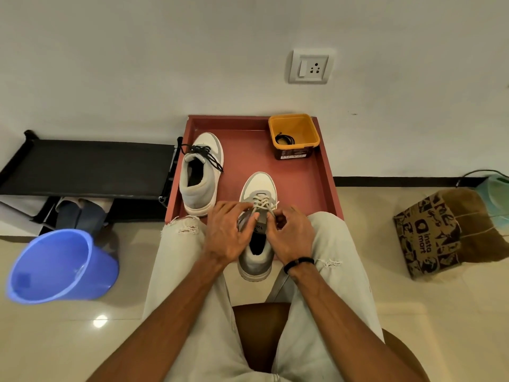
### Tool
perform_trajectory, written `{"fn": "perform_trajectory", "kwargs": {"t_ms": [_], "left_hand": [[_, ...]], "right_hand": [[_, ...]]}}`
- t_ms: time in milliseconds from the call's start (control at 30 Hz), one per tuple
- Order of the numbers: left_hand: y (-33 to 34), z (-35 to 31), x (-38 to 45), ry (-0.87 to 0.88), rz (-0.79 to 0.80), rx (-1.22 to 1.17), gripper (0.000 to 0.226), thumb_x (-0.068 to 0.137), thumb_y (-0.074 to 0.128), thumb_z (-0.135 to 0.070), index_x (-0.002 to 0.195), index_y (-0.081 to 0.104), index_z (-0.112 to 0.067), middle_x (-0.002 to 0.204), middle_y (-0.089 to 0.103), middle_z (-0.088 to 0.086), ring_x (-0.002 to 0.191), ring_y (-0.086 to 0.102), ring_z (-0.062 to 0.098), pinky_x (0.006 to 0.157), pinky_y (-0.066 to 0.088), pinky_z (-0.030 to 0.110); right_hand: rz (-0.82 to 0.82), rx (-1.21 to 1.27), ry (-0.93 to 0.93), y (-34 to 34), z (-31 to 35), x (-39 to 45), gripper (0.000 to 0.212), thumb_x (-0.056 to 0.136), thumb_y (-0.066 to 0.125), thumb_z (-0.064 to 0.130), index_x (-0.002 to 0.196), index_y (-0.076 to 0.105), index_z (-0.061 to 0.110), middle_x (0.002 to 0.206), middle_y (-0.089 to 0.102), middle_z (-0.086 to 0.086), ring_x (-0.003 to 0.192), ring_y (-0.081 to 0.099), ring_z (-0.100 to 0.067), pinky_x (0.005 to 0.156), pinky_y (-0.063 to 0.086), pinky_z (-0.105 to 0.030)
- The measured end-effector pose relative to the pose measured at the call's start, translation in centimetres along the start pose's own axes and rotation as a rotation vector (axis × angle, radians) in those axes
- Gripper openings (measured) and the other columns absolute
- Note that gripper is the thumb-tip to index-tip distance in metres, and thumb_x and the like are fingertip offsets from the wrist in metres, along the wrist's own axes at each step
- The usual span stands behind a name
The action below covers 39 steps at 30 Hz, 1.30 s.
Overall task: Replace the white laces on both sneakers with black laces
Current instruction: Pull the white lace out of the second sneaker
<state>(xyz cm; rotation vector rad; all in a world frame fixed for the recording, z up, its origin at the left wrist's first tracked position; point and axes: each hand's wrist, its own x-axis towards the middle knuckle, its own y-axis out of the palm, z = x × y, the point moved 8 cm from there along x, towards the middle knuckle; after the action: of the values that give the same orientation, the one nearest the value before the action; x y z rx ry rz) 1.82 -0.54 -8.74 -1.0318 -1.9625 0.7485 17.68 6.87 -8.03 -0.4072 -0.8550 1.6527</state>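
Note:
Two grey-and-white sneakers are on a red tray (pixel 325 172). The left sneaker (pixel 199 175) stands at the tray's left side with black laces (pixel 205 155) threaded in it. The right sneaker (pixel 257 224) sits at the tray's front edge between my knees, with white laces (pixel 263 203) still crossed over its tongue. My left hand (pixel 228 232) holds this sneaker's left side near the tongue. My right hand (pixel 290 232) pinches the white lace at the upper eyelets. A coiled black lace (pixel 285 139) lies inside an orange tub (pixel 296 128) at the tray's far right corner.
A blue bucket (pixel 59 267) lies tilted on the floor at the left. A black shoe rack (pixel 82 168) stands against the wall beside the tray. A brown paper bag (pixel 443 232) sits on the floor at the right. I sit on a brown stool (pixel 259 332).

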Motion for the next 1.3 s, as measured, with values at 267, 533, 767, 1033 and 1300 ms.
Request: {"fn": "perform_trajectory", "kwargs": {"t_ms": [267,533,767,1033,1300], "left_hand": [[0.3,0.3,0.1,-0.032,0.034,0.02,0.041,0.094,0.064,-0.055,0.113,0.074,-0.02,0.105,0.072,-0.003,0.093,0.061,0.014,0.083,0.052,0.033],[-1.2,-0.3,0.2,-0.035,-0.079,-0.114,0.017,0.085,0.081,-0.032,0.091,0.072,-0.018,0.084,0.067,-0.008,0.072,0.058,0.008,0.065,0.053,0.03],[-1.5,1.1,-0.1,-0.216,-0.032,-0.44,0.015,0.095,0.074,-0.033,0.097,0.069,-0.018,0.081,0.067,-0.011,0.068,0.062,0.01,0.059,0.051,0.021],[-3.7,3.8,-0.8,-0.446,-0.347,-0.367,0.043,0.099,0.067,-0.035,0.134,0.052,-0.015,0.129,0.055,0.005,0.111,0.055,0.008,0.089,0.056,0.032],[0.0,-0.5,-1.2,-0.097,0.097,-0.126,0.039,0.094,0.069,-0.042,0.127,0.065,-0.022,0.113,0.062,-0.003,0.095,0.057,0.007,0.083,0.058,0.033]], "right_hand": [[0.051,0.005,-0.001,0.3,-0.2,0.0,0.014,0.094,0.069,0.035,0.094,0.068,0.02,0.09,0.063,0.008,0.077,0.055,-0.01,0.07,0.049,-0.028],[0.035,-0.015,-0.015,0.3,-0.5,-0.2,0.016,0.094,0.069,0.035,0.091,0.066,0.02,0.088,0.061,0.008,0.075,0.054,-0.01,0.068,0.049,-0.029],[-0.02,0.003,0.029,0.0,-0.8,0.2,0.017,0.091,0.07,0.034,0.084,0.066,0.019,0.082,0.062,0.007,0.072,0.055,-0.012,0.065,0.048,-0.031],[0.009,0.016,0.029,0.3,-0.9,-0.1,0.014,0.093,0.068,0.034,0.097,0.068,0.021,0.09,0.064,0.006,0.078,0.059,-0.013,0.069,0.054,-0.035],[0.101,-0.12,-0.245,2.5,1.8,0.7,0.031,0.093,0.065,0.012,0.121,0.066,0.025,0.128,0.05,-0.004,0.112,0.054,-0.023,0.079,0.057,-0.036]]}}
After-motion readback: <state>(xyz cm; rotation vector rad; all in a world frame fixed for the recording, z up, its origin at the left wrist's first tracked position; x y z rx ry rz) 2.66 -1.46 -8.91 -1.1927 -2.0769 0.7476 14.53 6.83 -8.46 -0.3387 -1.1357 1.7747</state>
